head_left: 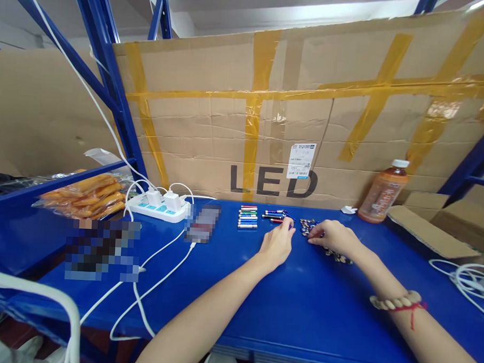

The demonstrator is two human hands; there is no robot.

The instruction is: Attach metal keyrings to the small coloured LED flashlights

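My left hand [277, 242] is closed in a pinch, with what looks like a small blue metal tube between thumb and forefinger. Just beyond it lie a few loose metal tubes [273, 212], blue and red. To their left, several more coloured tubes [247, 218] are lined up side by side. My right hand [336, 237] reaches in from the right, its thumb and fingers pinched together over a scatter of small shiny metal clips [305, 225]. Whatever those fingertips hold is too small to make out. More clips [337, 256] lie under and beside that hand.
The blue table [292, 312] is backed by a taped cardboard sheet [204, 131]. On the left are a white power strip [158, 207], cables, a blurred phone [203, 223] and orange packets [84, 196]. An orange drink bottle [383, 193] and a coiled white cable [472, 280] are at right.
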